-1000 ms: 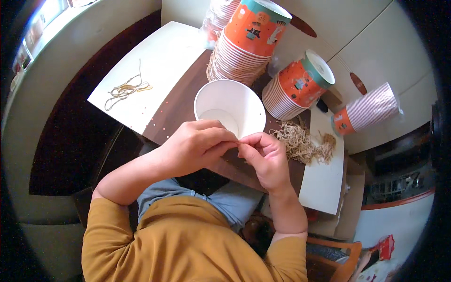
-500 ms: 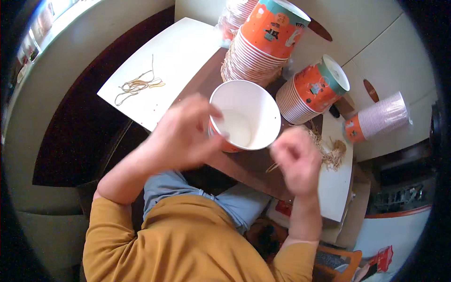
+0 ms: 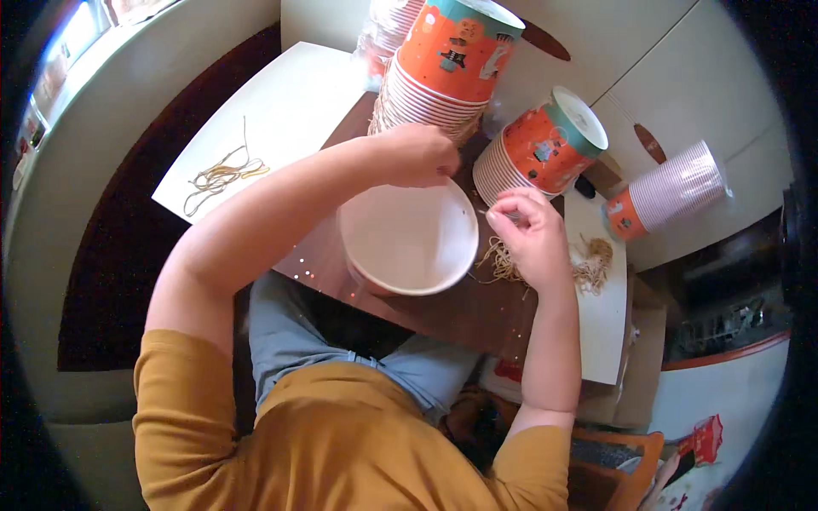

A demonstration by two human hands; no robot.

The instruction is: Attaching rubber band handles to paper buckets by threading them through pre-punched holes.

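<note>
A large white-lined paper bucket (image 3: 400, 243) stands open end up in front of me. My left hand (image 3: 424, 155) is closed over its far rim, the arm reaching across the left side; its fingertips are mostly hidden. Beside the bucket's right rim, my right hand (image 3: 530, 226) is closed in a pinch, with a thin pale string end (image 3: 482, 211) showing at the fingertips. A loose bunch of beige string (image 3: 503, 260) lies on the brown tabletop just below that hand. Another beige tangle (image 3: 593, 266) rests farther right.
Tall stacks of orange and teal paper buckets (image 3: 456, 64) stand at the back, with a shorter stack (image 3: 545, 149) to their right. A wrapped cup stack (image 3: 669, 192) leans at far right. Loose cords (image 3: 223, 177) lie on the white left part of the table (image 3: 290, 94).
My left hand has moved from the bucket's near left side to its far rim. My right hand has risen beside the right rim. The view has shifted, too.
</note>
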